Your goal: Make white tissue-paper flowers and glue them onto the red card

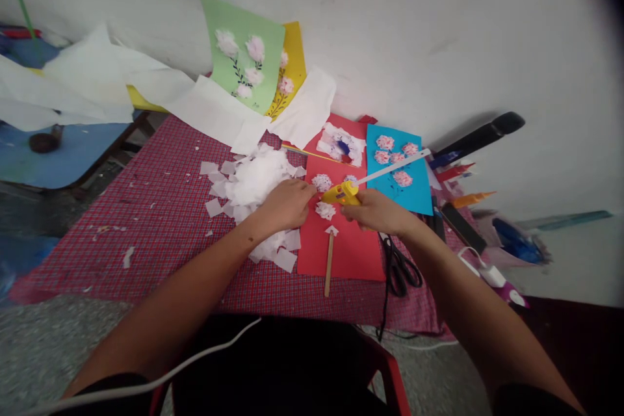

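Your right hand [375, 213] grips yellow glue gun [341, 193]; its long white stick [390, 168] runs back above that hand. Gun's nose points toward your left hand [290, 205], fingertips just beside it. Can't tell if left pinches anything. Red paper [348, 253] lies below gun.

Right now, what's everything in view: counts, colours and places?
Front card: one, red, centre
Glue gun: one, yellow, centre
Flowers: several, mostly pinkish, centre and back
Wooden stick: one, tan, near side
Paper pieces: many, white, centre left
Scissors: one pair, black, right
White sheets: several, white, back left
Green card: one, green, back
Yellow card: one, yellow, behind green card
Blue card: one, blue, right
Tablecloth: one, red checked, centre
Left hand: one, bare, beside flowers
Right hand: one, bare, gripping glue gun
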Demonstrator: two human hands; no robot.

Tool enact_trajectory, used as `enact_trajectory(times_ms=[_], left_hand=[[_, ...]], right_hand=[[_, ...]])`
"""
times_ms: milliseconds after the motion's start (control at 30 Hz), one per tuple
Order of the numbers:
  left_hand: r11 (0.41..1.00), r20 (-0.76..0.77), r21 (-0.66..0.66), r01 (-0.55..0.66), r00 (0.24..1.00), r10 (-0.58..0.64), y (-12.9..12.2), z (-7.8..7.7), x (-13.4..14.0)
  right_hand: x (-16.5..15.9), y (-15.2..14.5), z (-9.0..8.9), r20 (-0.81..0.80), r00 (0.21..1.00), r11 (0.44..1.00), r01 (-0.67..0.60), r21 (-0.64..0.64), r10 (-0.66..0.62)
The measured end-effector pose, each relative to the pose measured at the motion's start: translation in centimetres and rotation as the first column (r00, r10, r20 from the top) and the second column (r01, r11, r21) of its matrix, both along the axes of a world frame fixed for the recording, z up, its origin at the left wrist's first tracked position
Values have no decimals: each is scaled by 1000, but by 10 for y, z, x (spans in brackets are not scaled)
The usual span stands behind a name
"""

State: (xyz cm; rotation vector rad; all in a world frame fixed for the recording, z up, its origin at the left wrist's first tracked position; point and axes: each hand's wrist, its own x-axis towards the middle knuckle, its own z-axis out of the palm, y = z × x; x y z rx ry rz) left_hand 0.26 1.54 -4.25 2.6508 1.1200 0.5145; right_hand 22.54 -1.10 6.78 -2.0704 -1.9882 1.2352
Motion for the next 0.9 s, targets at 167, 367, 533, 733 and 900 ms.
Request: enact_trajectory(times_ms=[167, 367, 533, 733, 900], left_hand=[[1000, 9, 11, 3, 1000, -4, 0, -2, 0], [1000, -8, 19, 2, 1000, -2, -1, 0, 0], [1000, -13, 7, 17, 1000, -17, -2, 3, -1], [999, -23, 5, 33, 999, -33, -2, 5, -2], [997, 26, 17, 81, 996, -82, -4, 7, -1]], right_hand=[[5, 0, 0, -30, 999, 1000, 26, 2, -26], [8, -2, -1, -29, 998, 998, 56, 3, -56], [18, -9, 7, -112, 988, 993, 109, 39, -104], [44, -51, -10, -370, 881, 939, 340, 59, -295], [53, -93, -51, -595, 697, 842, 536, 62, -400]])
